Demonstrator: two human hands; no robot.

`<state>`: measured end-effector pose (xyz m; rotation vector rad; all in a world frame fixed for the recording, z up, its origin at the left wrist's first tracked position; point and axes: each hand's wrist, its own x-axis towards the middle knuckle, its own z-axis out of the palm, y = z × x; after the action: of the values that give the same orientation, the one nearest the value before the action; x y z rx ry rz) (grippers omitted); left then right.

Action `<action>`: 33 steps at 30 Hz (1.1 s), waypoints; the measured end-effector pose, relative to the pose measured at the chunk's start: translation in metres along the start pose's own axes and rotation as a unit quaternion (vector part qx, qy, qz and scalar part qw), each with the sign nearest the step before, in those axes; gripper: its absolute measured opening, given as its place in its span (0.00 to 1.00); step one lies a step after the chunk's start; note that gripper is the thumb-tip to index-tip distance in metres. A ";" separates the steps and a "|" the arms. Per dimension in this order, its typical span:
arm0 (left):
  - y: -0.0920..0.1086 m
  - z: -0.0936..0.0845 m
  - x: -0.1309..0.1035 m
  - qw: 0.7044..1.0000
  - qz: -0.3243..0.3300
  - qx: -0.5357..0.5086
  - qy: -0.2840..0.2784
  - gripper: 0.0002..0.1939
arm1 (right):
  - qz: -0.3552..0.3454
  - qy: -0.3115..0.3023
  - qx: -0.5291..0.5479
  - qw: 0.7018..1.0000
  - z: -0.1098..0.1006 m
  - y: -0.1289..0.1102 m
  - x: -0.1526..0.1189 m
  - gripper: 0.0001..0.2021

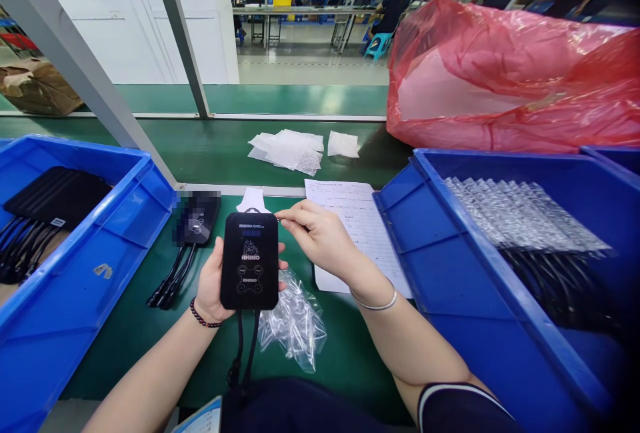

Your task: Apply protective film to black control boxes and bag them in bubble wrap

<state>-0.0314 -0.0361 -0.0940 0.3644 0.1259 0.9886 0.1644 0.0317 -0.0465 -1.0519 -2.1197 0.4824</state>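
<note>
My left hand wrapped round a flat black box with black cords, my right hand pinching something tiny, too small to tell, by its top corner

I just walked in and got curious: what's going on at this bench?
A person's left hand holds a flat black rectangular device, two black cables hanging from it. The right hand is at the device's upper right corner. Crumpled clear plastic lies on the green tabletop. The left blue plastic bin holds black cabled devices; the right blue plastic bin holds clear-wrapped items.
</note>
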 end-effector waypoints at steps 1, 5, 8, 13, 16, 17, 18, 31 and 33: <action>0.000 0.000 0.000 1.000 -0.001 0.000 0.002 0.40 | 0.001 0.000 0.004 1.000 0.000 0.000 0.000 0.11; 0.000 0.002 0.000 1.000 -0.001 -0.001 0.003 0.40 | 0.006 -0.001 0.004 1.000 0.001 0.000 0.000 0.11; 0.000 0.003 0.000 1.000 0.002 0.000 0.002 0.40 | 0.005 0.001 -0.001 1.000 0.001 0.000 0.000 0.11; 0.001 0.001 0.000 1.000 -0.001 0.001 0.007 0.40 | 0.003 0.001 0.015 1.000 0.001 0.000 0.001 0.11; 0.001 0.001 0.000 1.000 0.000 0.003 0.007 0.40 | -0.001 0.003 0.018 1.000 0.001 0.001 0.001 0.11; 0.001 0.001 -0.001 1.000 0.000 0.004 0.006 0.40 | -0.001 0.003 0.017 1.000 0.001 0.001 0.000 0.11; 0.001 0.001 -0.001 1.000 0.000 0.006 0.005 0.40 | -0.001 0.003 0.015 1.000 0.001 0.001 0.000 0.11; 0.000 0.003 0.000 1.000 -0.001 0.007 0.009 0.39 | 0.002 -0.003 0.019 1.000 0.001 0.002 0.001 0.11; 0.001 0.003 0.000 1.000 -0.002 0.008 0.010 0.39 | 0.003 -0.004 0.021 1.000 0.001 0.001 0.001 0.11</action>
<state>-0.0310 -0.0363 -0.0913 0.3691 0.1520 0.9871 0.1641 0.0328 -0.0474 -1.0335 -2.1044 0.5330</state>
